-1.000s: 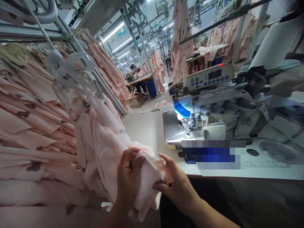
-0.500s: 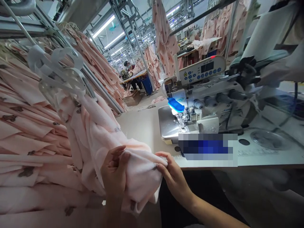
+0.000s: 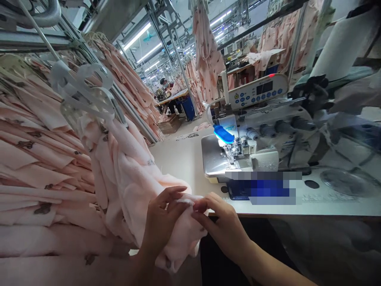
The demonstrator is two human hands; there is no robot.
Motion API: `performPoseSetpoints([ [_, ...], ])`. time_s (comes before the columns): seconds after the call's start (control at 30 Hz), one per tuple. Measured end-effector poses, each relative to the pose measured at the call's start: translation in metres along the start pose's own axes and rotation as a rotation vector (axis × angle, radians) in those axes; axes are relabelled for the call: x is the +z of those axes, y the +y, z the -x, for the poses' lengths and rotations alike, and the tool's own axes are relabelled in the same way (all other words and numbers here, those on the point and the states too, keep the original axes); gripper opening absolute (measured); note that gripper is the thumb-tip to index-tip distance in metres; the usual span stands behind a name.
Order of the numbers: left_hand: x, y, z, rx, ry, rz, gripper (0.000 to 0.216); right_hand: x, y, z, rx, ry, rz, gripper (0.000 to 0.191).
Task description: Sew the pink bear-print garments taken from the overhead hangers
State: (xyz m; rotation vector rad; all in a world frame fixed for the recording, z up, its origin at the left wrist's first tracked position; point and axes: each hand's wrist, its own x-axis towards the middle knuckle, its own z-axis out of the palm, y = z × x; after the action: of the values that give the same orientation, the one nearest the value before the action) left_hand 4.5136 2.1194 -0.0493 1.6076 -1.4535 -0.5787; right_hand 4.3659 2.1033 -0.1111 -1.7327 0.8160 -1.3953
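A pale pink fleece garment (image 3: 131, 182) with small dark prints hangs from a white plastic hanger clip (image 3: 86, 89) on the left and drapes down past the table's front edge. My left hand (image 3: 163, 220) pinches its upper edge between thumb and fingers. Close beside it, my right hand (image 3: 223, 222) grips the same edge with thumb and fingertips. The fabric between the two hands is bunched into a short fold. Below the hands the cloth hangs loose. Beyond my right hand stands an overlock sewing machine (image 3: 256, 131), its needle area lit; no cloth lies under its foot.
Rows of pink garments (image 3: 38, 159) crowd the left side on a rail. The white sewing table (image 3: 175, 155) runs under the machine. A blurred-out blue patch (image 3: 262, 188) covers something at its front edge. Farther back, a person (image 3: 165, 85) sits at another machine.
My left hand has moved right along the cloth, close to the right hand. The edge stretched between them is now gathered into a short fold. The view has shifted slightly.
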Motion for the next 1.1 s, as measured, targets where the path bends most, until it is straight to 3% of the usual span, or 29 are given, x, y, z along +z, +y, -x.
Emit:
performPoseSetpoints([
  [0.13,-0.002,0.0,0.004,-0.008,-0.022,-0.005,0.025,0.003,0.006,0.0,0.072,-0.037,0.003,0.024],
  [0.2,-0.002,-0.001,0.005,-0.015,-0.035,-0.012,0.023,0.003,0.008,0.002,0.1,-0.092,-0.008,0.015],
  [0.23,-0.002,-0.002,0.005,-0.013,-0.037,-0.019,0.022,0.002,0.009,0.003,0.079,-0.102,0.004,0.008],
  [0.37,-0.002,-0.006,0.003,0.011,-0.03,0.005,0.016,-0.002,0.009,0.005,-0.095,-0.035,0.106,0.018],
  [0.5,-0.002,-0.008,0.001,-0.054,-0.055,0.095,0.016,-0.008,0.011,0.006,-0.145,-0.05,0.138,0.019],
  [0.63,-0.002,-0.005,0.002,-0.068,-0.066,0.123,0.017,-0.012,0.012,0.005,-0.27,0.041,0.282,0.024],
  [0.73,-0.002,-0.003,0.002,-0.04,-0.096,0.108,0.019,-0.014,0.012,0.001,-0.299,-0.117,0.209,0.019],
  [0.83,-0.005,-0.003,0.0,-0.014,-0.125,0.122,0.02,-0.013,0.014,-0.002,-0.209,-0.309,0.091,0.021],
  [0.97,-0.014,-0.011,-0.004,0.029,-0.001,0.136,0.021,-0.013,0.021,0.005,-0.096,-0.269,0.14,0.022],
  [1.1,-0.023,-0.022,-0.009,0.03,0.144,0.211,0.027,-0.015,0.027,0.015,-0.045,-0.242,0.029,0.018],
])
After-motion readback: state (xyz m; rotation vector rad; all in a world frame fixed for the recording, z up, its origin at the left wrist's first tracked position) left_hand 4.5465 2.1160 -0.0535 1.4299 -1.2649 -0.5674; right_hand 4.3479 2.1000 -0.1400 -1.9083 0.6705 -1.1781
